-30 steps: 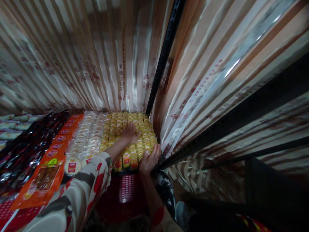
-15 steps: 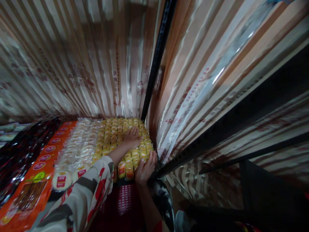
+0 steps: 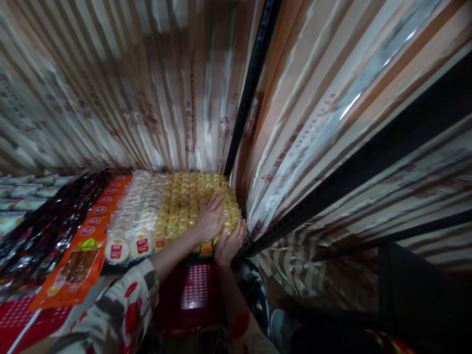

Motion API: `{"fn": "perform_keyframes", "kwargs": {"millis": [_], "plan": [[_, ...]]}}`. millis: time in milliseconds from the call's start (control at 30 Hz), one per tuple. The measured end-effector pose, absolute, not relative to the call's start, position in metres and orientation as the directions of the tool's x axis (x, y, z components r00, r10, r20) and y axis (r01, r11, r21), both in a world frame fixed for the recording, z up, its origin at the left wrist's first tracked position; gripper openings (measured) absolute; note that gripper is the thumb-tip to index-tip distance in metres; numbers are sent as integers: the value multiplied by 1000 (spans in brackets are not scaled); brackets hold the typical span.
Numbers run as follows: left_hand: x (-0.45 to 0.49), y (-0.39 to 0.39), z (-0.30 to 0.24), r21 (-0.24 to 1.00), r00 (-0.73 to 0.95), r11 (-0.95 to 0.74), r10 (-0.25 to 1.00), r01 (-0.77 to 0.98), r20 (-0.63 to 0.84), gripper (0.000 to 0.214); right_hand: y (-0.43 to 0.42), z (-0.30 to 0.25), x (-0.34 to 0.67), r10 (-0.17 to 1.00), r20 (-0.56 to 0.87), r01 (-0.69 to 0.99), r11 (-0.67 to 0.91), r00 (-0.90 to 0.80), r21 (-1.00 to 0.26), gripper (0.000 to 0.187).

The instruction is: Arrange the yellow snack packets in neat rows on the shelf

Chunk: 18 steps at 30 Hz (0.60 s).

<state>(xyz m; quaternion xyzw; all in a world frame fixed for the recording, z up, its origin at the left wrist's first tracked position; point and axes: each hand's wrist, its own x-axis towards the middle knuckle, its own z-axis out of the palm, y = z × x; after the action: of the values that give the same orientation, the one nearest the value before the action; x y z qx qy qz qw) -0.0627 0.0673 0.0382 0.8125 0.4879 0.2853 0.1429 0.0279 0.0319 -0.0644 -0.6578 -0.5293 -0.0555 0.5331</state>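
Rows of small yellow packets fill the right end of a low shelf. My left hand lies palm down on the near rows, fingers spread and flat. Beside it, my right hand presses against the front right corner of the yellow packets, fingers stretched upward along them. Neither hand is closed round a packet. To the left of the yellow ones stand rows of white round packets with red labels.
Orange flat packs and dark glossy packs lie further left. A red plastic crate sits below the shelf edge. A black upright post and striped shiny sheeting wall in the shelf behind and right.
My left hand has slid nearer and to the right over the yellow packets, toward my right hand. The right hand stays at the front right corner. The view shifted slightly.
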Motion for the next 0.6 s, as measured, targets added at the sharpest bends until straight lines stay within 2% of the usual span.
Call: {"fn": "perform_keyframes", "kwargs": {"millis": [100,167,267,400,600], "plan": [[-70,10,28,635,195,-490,857,597,478,34,31,-62,27,665,611,739,130,430,-661,51],[-75,-28,17,720,59,-438,872,538,486,26,30,-61,27,681,597,726,139,423,-673,51],[-80,-67,-5,826,-35,-269,944,496,328,22,30,-60,28,679,595,708,155,430,-689,51],[-83,-82,-31,920,-64,-71,993,384,104,24,30,-60,30,691,589,703,165,419,-692,52],[-77,-67,-44,962,-16,-50,998,270,56,27,25,-61,33,720,572,729,135,393,-671,54]]}}
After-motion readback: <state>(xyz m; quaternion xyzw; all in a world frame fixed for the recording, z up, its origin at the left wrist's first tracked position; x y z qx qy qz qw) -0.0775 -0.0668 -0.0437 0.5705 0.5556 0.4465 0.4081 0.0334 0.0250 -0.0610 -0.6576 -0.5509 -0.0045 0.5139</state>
